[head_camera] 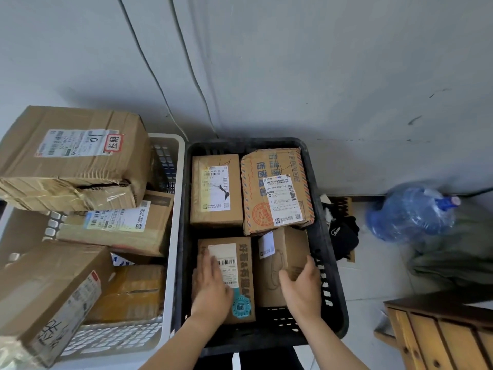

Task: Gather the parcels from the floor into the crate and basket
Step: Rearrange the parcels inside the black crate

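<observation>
A black plastic crate (332, 284) on the floor holds several brown cardboard parcels. My left hand (212, 283) lies flat with straight fingers on the near-left parcel (241, 265), which carries a white label and a teal sticker. My right hand (302, 284) grips the near-right parcel (280, 252), thumb on its top face and fingers curled over its right edge. Two more parcels (216, 190) (276, 190) fill the crate's far half. To the left, a white basket (173, 236) is piled with larger parcels (72, 156), some rising above its rim.
A grey wall with two cables runs behind the containers. A blue water jug (410, 212) lies on the tiled floor at right, near dark cloth (342, 236) and green fabric (450, 255). A wooden slatted piece (437, 335) stands at the near right.
</observation>
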`<action>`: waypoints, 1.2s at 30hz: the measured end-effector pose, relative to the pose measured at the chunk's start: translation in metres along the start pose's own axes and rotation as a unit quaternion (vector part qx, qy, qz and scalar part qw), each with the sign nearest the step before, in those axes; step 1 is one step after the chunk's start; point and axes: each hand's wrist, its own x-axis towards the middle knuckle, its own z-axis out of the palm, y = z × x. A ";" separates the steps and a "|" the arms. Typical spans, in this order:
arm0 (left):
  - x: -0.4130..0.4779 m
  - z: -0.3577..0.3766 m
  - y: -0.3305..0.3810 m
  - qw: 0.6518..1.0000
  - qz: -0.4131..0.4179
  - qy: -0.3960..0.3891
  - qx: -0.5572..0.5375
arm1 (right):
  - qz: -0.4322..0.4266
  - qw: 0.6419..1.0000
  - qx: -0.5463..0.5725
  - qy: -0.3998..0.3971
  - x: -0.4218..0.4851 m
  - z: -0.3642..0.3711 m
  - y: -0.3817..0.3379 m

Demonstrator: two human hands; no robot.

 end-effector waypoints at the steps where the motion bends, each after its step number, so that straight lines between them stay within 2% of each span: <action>1: -0.002 0.000 0.003 0.998 0.061 -0.014 0.024 | -0.005 1.000 -0.014 -0.005 0.001 0.001 0.000; 4: -0.003 0.005 0.019 0.955 0.271 -0.059 0.109 | -0.015 0.995 -0.099 -0.026 0.002 0.008 0.002; 6: 0.001 0.012 0.028 0.929 0.321 -0.099 0.154 | -0.019 0.986 -0.162 -0.031 0.002 0.013 0.004; 10: 0.011 0.019 0.024 0.903 0.325 -0.109 0.259 | -0.032 0.976 -0.211 -0.039 0.003 0.016 0.010; 14: 0.010 0.023 0.023 0.919 0.308 -0.089 0.230 | -0.039 0.980 -0.193 -0.042 0.008 0.014 0.012; 18: 0.008 0.025 0.022 0.930 0.298 -0.111 0.186 | -0.037 0.981 -0.180 -0.063 0.013 0.011 0.017; 21: 0.008 0.024 0.018 0.954 0.260 -0.107 0.105 | -0.081 0.977 -0.196 -0.012 0.009 0.013 0.009; 23: 0.009 0.023 0.013 0.982 0.175 -0.056 0.043 | -0.106 0.974 -0.197 0.012 0.007 0.017 0.006; 25: 0.009 0.022 0.006 0.999 0.029 0.001 -0.034 | -0.107 0.981 -0.161 -0.030 0.008 0.022 0.009; 27: 0.008 0.020 0.002 0.992 -0.078 0.034 -0.091 | -0.099 0.983 -0.099 -0.116 0.008 0.026 0.013; 29: 0.008 0.020 0.001 0.990 -0.100 0.036 -0.095 | -0.104 0.981 -0.068 -0.146 0.006 0.025 0.012; 31: 0.010 0.022 0.004 0.986 -0.117 0.026 -0.117 | -0.109 0.984 -0.052 -0.131 0.005 0.024 0.009; 34: 0.014 0.020 0.002 0.968 -0.139 -0.013 -0.208 | -0.093 0.988 -0.024 -0.125 0.007 0.022 0.009; 36: 0.015 0.016 -0.005 0.957 -0.117 -0.038 -0.264 | -0.088 0.988 0.002 -0.130 0.010 0.021 0.011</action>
